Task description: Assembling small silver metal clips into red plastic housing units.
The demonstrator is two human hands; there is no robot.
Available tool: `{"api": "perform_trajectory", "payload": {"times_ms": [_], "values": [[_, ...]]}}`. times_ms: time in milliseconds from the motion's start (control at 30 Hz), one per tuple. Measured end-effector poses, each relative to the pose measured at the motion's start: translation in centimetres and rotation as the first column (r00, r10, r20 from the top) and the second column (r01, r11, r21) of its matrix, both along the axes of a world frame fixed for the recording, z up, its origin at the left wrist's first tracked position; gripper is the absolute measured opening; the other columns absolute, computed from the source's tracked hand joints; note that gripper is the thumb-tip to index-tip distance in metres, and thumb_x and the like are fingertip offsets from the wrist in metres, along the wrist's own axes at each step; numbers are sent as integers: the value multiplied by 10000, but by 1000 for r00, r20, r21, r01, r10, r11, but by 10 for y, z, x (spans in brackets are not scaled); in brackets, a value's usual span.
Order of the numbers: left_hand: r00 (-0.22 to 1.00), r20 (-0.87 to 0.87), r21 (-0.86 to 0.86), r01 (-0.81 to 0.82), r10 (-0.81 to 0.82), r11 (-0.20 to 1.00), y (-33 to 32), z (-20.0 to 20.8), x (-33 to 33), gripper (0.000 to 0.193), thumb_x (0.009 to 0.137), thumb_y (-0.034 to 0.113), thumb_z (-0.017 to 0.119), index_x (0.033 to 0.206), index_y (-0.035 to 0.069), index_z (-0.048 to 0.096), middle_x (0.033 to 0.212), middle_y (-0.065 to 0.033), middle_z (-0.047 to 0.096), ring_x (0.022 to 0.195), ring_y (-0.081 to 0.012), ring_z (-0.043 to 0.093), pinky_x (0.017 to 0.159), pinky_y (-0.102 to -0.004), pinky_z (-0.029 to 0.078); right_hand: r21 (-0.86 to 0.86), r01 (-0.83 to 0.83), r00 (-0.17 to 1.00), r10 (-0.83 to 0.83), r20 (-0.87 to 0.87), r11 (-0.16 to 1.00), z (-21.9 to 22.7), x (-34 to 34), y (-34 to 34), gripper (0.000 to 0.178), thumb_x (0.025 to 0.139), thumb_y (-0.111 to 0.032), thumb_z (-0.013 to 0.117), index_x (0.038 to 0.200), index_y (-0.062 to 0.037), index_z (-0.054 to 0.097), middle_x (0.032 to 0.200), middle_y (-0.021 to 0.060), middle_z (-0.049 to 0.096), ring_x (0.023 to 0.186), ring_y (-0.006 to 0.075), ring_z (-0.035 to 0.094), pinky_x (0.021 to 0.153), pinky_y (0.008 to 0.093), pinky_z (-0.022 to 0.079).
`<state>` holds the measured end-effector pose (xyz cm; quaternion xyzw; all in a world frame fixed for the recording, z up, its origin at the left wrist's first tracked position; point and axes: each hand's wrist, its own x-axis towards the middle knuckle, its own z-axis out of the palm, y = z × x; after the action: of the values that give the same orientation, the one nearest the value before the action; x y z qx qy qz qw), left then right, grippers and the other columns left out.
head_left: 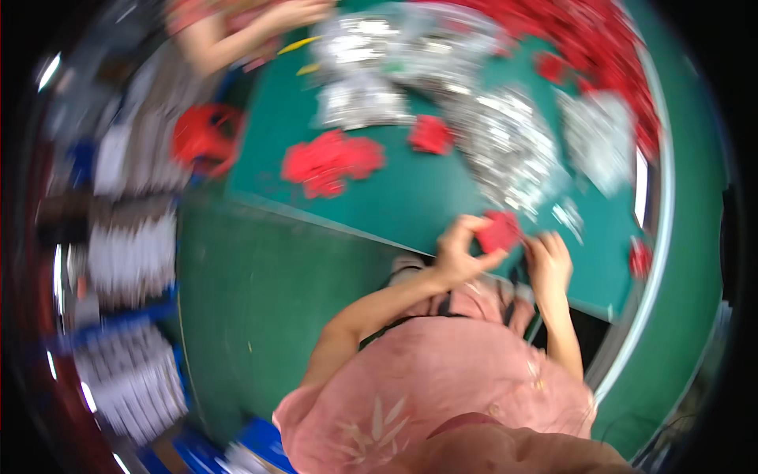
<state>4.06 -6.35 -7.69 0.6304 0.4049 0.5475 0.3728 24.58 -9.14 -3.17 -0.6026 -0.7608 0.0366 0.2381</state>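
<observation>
My left hand (pixel 456 254) pinches a small flat red piece (pixel 499 232), perhaps cloth, between thumb and fingers over the table's near edge. Close to the right side of that piece is my right hand (pixel 549 265), its fingers drawn together; whatever they hold is too blurred to name. Beyond my hands lies a big heap of small shiny silver pieces (pixel 509 146), with a few loose silver pieces (pixel 567 217) to its right. A spread pile of red pieces (pixel 330 162) rests on the left of the green table (pixel 395 197), and a smaller red stack (pixel 431 135) lies near the silver heap.
Clear plastic bags of silver pieces (pixel 359 99) fill the far side, with another clear bag (pixel 602 138) at right. A large red heap (pixel 584 39) covers the far right corner. Another person's arm (pixel 229 43) reaches in at far left, near a red stool (pixel 207 138).
</observation>
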Motion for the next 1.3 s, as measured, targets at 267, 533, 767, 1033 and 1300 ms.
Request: {"api": "perform_trajectory", "payload": {"times_ms": [267,533,767,1033,1300], "values": [[998,-1,-16,-67,67,998,-2,-7,10,651,641,274,937,1135,36,586,1041,-136,663,947,-293,677,815,-389,533,-71,-263,958,269,98,962,-9,-18,-24,143,949,-100,679,1052,-1,689,996,160,620,922,362,613,809,454,511],[980,25,60,-199,198,978,10,-39,39,735,594,401,916,1125,39,559,1067,-136,637,989,-344,636,859,-430,490,-4,-647,761,646,62,763,-14,-18,2,129,929,-102,715,1001,4,703,945,147,629,864,356,613,763,453,517],[981,56,93,-191,187,977,18,-39,40,720,553,378,939,1061,25,570,981,-147,675,878,-359,677,749,-435,536,21,-738,675,737,35,674,-23,-16,1,129,924,-98,717,993,11,706,933,149,635,847,351,616,748,450,520],[967,82,-79,-236,242,969,1,-26,26,721,580,367,929,1114,37,575,1004,-131,669,928,-330,663,818,-408,514,40,-652,758,652,-3,757,-23,-22,-19,116,901,-77,751,964,8,705,902,134,621,818,350,599,720,455,514],[979,101,-127,-161,175,979,-9,-6,14,679,647,299,922,1157,27,565,1042,-131,687,983,-307,674,867,-413,509,140,-589,794,602,-82,796,-9,-32,-34,74,873,8,743,914,27,684,884,142,617,787,353,585,692,448,503]]}}
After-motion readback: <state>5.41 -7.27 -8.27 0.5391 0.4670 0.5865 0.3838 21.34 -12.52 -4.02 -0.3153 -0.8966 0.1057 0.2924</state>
